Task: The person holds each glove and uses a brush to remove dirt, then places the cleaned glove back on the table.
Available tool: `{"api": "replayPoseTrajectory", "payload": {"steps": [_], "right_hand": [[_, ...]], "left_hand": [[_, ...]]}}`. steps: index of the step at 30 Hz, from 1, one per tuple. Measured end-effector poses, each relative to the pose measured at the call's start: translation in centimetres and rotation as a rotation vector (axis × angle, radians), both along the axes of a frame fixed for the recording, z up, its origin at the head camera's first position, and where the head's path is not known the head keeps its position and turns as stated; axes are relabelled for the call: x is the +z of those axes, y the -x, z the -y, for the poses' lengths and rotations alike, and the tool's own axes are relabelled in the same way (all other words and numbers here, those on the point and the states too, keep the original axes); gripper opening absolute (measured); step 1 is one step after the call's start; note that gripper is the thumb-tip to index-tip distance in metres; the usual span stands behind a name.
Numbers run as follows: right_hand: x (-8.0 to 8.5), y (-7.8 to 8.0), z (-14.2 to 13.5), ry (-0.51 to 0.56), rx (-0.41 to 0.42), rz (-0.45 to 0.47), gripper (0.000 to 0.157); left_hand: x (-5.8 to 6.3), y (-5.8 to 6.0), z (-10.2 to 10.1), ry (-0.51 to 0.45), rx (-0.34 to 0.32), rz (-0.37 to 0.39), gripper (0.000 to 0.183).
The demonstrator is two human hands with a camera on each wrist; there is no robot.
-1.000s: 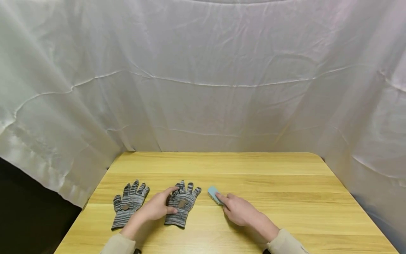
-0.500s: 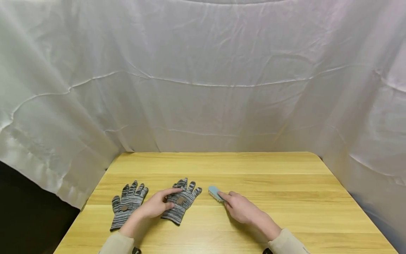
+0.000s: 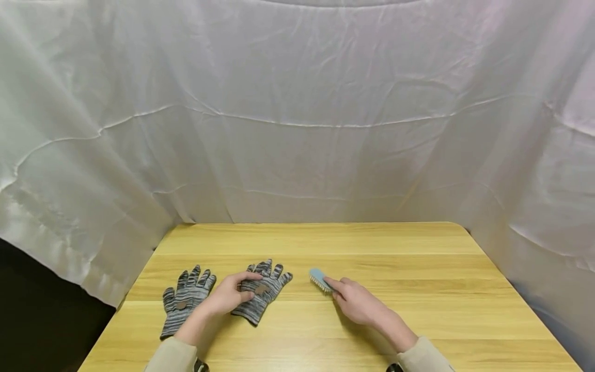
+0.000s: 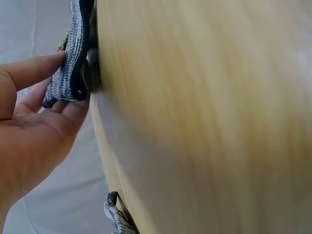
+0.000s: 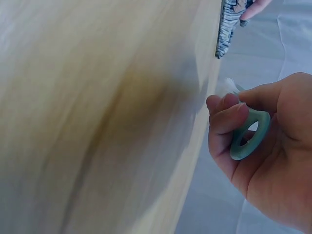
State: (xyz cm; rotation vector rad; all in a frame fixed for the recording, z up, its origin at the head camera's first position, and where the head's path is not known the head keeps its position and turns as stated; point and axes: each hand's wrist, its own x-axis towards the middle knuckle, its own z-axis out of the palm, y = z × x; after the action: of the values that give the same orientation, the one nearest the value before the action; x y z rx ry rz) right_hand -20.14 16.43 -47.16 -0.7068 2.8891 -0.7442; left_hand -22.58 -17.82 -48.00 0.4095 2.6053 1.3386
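Note:
In the head view my left hand (image 3: 225, 296) grips a grey-and-black striped knit glove (image 3: 272, 287) with a small brown patch, thumb on top and fingers along its far side. The left wrist view shows the glove's cuff (image 4: 63, 83) pinched between thumb and fingers. My right hand (image 3: 359, 306) holds a light-blue brush (image 3: 318, 275) by its handle, index finger along the back, pale bristles angled down toward the left. From the right wrist, a hole shows in the handle's end (image 5: 264, 126) inside the curled fingers. The brush stands a short way right of the held glove.
A matching striped glove (image 3: 186, 305) lies flat at the left, fingers pointing away, partly beside my left forearm. Both rest over a yellow wood-grain table (image 3: 372, 248). A pale grey curtain (image 3: 297, 155) hangs behind and around the table.
The left hand has drawn the held glove slightly left and away from me, tilting its cuff to the left. The right hand with the brush has shifted a little right.

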Motion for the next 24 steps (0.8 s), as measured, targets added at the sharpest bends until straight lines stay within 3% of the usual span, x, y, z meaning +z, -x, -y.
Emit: {"api": "replayPoseTrajectory", "payload": {"steps": [5,13,18,24], "right_hand": [[0.2,-0.1,-0.5,0.069,-0.035,0.037,0.046],[0.3,0.3,-1.5,0.179,-0.132,0.001,0.047],[0.5,0.9,-2.1,0.26,-0.201,-0.036,0.048],[1.2,1.2,-2.5,0.369,-0.22,-0.12,0.048]], "left_hand": [[-0.1,0.3,0.1,-0.041,0.033,0.005,0.046],[-0.1,0.9,-0.2,-0.098,0.126,0.002,0.047],[0.6,1.3,-0.7,-0.156,0.136,-0.007,0.047],[1.5,1.4,-1.9,-0.256,0.177,0.002,0.047]]}}
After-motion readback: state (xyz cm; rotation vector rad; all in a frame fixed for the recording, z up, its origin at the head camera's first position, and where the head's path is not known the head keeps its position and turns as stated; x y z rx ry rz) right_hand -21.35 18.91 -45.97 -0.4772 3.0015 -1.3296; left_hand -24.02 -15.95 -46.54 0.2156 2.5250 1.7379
